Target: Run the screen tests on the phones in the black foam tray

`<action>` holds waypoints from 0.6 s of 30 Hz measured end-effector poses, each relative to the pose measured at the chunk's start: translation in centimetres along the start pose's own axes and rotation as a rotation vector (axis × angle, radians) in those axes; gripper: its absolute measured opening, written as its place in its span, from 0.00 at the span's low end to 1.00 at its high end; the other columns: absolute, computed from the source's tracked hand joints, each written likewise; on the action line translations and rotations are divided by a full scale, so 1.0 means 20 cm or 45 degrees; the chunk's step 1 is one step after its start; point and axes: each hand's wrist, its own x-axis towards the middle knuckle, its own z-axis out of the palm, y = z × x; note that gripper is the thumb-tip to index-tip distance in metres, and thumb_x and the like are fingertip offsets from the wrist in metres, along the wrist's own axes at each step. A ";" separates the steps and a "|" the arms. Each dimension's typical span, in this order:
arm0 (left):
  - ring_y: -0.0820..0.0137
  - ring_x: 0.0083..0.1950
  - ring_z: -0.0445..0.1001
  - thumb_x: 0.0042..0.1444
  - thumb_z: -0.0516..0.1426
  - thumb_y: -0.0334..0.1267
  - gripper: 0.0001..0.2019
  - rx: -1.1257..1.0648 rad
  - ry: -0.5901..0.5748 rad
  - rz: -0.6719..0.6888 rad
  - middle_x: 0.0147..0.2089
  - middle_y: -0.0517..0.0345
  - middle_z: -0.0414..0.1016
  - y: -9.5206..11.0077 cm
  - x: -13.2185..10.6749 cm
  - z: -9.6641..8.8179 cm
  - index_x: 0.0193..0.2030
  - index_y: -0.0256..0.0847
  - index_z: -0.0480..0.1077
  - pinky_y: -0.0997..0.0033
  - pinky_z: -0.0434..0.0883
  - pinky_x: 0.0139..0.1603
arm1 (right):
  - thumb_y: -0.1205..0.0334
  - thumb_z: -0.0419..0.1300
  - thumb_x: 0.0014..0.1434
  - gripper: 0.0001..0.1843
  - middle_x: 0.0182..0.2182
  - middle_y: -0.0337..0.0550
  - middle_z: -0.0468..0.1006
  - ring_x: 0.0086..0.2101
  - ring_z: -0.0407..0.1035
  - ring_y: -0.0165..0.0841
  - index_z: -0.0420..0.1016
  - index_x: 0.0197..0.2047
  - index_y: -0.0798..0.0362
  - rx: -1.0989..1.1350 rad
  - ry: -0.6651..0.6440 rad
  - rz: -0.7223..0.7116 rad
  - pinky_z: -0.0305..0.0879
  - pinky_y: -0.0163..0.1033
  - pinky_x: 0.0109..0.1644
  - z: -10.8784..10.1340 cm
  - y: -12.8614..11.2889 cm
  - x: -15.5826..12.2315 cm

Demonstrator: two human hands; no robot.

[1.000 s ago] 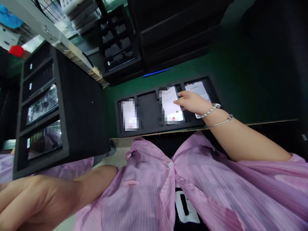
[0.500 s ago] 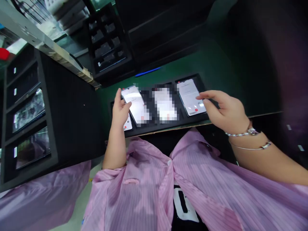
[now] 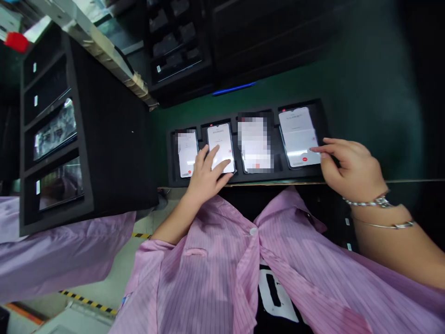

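Several smartphones with lit white screens lie side by side in a black foam tray [image 3: 274, 178]. My left hand [image 3: 205, 178] is open, fingers spread over the second phone from the left [image 3: 219, 135], covering part of its screen. Left of it sits another phone [image 3: 187, 150], its top blurred out. A third phone [image 3: 256, 144], mostly pixelated, lies between my two hands. My right hand [image 3: 352, 167] holds nothing. Its index finger reaches to the lower right edge of the rightmost phone [image 3: 297, 134], with the thumb apart just below.
A blue pen [image 3: 234, 88] lies on the green mat [image 3: 271, 86] behind the tray. On the left stands a black slotted rack [image 3: 114, 134] with phones in it. Another black compartment tray [image 3: 179, 46] is at the back. A pink sleeve [image 3: 69, 255] shows at lower left.
The second phone, tilted in my left hand before, now lies in its tray slot, and that hand has opened over it. My right hand stays by the rightmost phone. The view has shifted.
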 end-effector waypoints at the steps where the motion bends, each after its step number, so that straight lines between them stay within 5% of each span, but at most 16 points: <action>1: 0.44 0.79 0.52 0.68 0.58 0.52 0.19 0.018 -0.019 -0.021 0.73 0.40 0.64 0.02 -0.02 0.03 0.58 0.45 0.77 0.38 0.60 0.75 | 0.56 0.54 0.66 0.14 0.44 0.54 0.83 0.53 0.78 0.50 0.81 0.43 0.51 -0.007 0.019 -0.013 0.75 0.57 0.59 0.00 -0.01 0.00; 6: 0.42 0.80 0.49 0.66 0.58 0.57 0.22 0.039 -0.072 -0.157 0.75 0.41 0.62 0.03 -0.04 0.10 0.59 0.48 0.76 0.31 0.56 0.75 | 0.57 0.57 0.64 0.12 0.47 0.49 0.83 0.51 0.79 0.44 0.80 0.47 0.45 -0.006 0.128 -0.060 0.77 0.50 0.57 -0.02 -0.09 0.03; 13: 0.50 0.76 0.57 0.70 0.54 0.53 0.19 0.040 0.235 -0.270 0.69 0.43 0.68 -0.09 -0.20 -0.09 0.56 0.45 0.77 0.42 0.60 0.75 | 0.55 0.58 0.62 0.15 0.49 0.48 0.83 0.51 0.79 0.44 0.80 0.49 0.42 0.008 0.055 -0.032 0.77 0.49 0.57 0.00 -0.11 -0.01; 18: 0.47 0.77 0.54 0.70 0.54 0.55 0.21 0.151 0.149 -0.492 0.70 0.43 0.66 -0.18 -0.34 -0.13 0.56 0.46 0.79 0.39 0.58 0.75 | 0.54 0.60 0.59 0.16 0.46 0.47 0.84 0.48 0.80 0.44 0.82 0.49 0.41 0.009 0.201 -0.008 0.79 0.49 0.54 0.04 -0.08 -0.01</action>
